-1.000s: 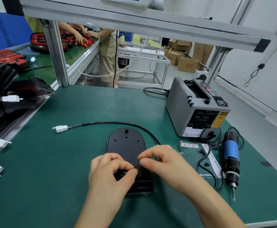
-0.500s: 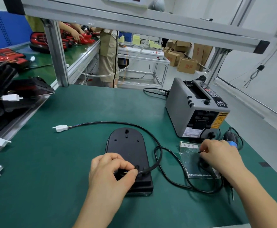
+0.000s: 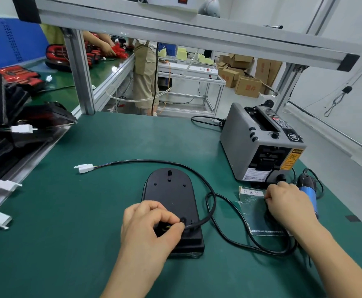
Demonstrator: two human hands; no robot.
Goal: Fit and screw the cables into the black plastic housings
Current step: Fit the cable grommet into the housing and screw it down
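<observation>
1. Head view, your left hand point(image 3: 152, 229): it sits curled on the near end of the black housing point(image 3: 171, 190), with thumb and forefinger pinching the cable point(image 3: 154, 161) right where it meets the housing.
2. The housing lies flat on the green mat point(image 3: 68, 233), straight in front of you, rounded end pointing away.
3. From your pinch the cable bends right, climbs past the housing's right side, arcs round its far end and runs left to a white connector point(image 3: 86, 168) lying on the mat, well apart from the housing.
4. Your right hand point(image 3: 289, 203) is off to the right, knuckles up and fingers curled down onto a clear plastic bag point(image 3: 253, 211). You cannot tell from here whether the fingertips grasp anything.
5. A blue electric screwdriver point(image 3: 309, 190) lies just beside that hand, on its right. A second black cord point(image 3: 229, 233) snakes across the mat between housing and bag.
6. A grey tape dispenser point(image 3: 261, 143) stands just beyond the bag.
</observation>
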